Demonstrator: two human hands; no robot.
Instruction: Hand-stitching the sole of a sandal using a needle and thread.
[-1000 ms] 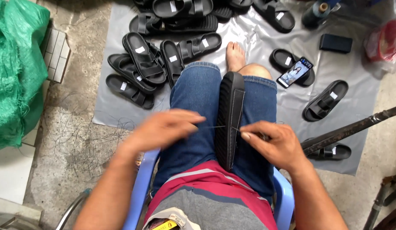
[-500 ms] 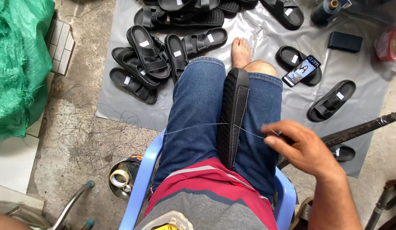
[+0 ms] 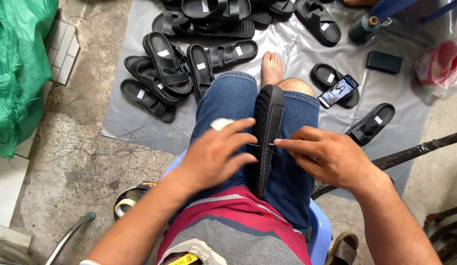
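Person's sitting on a blue plastic chair [image 3: 320, 230] w/ a black sandal sole [image 3: 265, 137] clamped upright between the knees, edge facing up, stitch line running down it. Left hand [image 3: 216, 157] is on the left side of the sole, fingers spread and loose, tips touching the sole's side, not gripping anything afaict. Bit of white wrap on one finger. Right hand [image 3: 331, 156] is on the other side, thumb + forefinger pinched together right at the sole's edge, holding a thin needle or thread; too fine to tell which.

Floor in front: grey plastic sheet [image 3: 130, 132] w/ a pile of finished black sandals [image 3: 189, 64] on the left part. A phone [image 3: 338, 91] w/ lit screen lies propped on another sandal near the right knee. Dark wallet-ish thing [image 3: 384, 62] further out, red tape roll in a bag [image 3: 442, 63] at far right. Green sack [image 3: 17, 68] on the left, loose thread scraps on the concrete.
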